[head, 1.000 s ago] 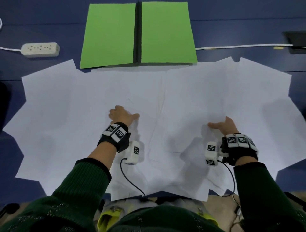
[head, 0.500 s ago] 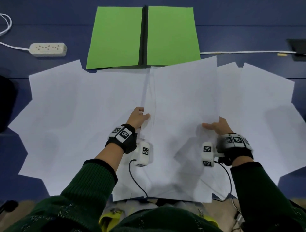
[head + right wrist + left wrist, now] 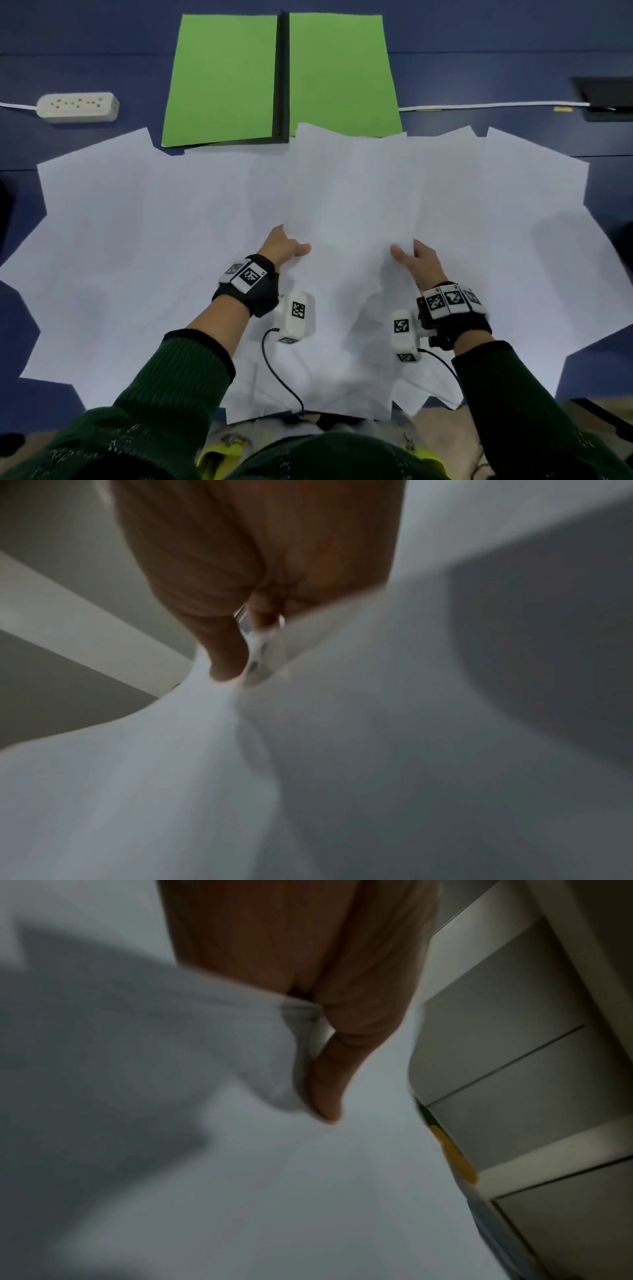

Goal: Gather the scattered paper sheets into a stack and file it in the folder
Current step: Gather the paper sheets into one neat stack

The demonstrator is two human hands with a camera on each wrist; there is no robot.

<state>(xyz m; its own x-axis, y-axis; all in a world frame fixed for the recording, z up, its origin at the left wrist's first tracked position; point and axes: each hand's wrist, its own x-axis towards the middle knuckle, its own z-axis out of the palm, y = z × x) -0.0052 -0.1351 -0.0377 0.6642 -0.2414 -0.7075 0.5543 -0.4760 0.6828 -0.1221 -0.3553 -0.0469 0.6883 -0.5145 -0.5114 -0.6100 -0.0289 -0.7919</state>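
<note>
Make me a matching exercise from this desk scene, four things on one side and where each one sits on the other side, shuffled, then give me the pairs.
Things:
1. folder
2. power strip
3. left hand
4. white cable

Places:
A. far left of the desk
B. lying open beyond the paper sheets
C. running along the desk right of the folder
D. gripping the edge of a lifted sheet

Pairs: 1-B, 2-A, 3-D, 4-C

text: none readable
wrist tags (image 3: 248, 275): black-white square codes, no letters
sheets (image 3: 342, 192): blank
folder (image 3: 222, 75): unmarked
</note>
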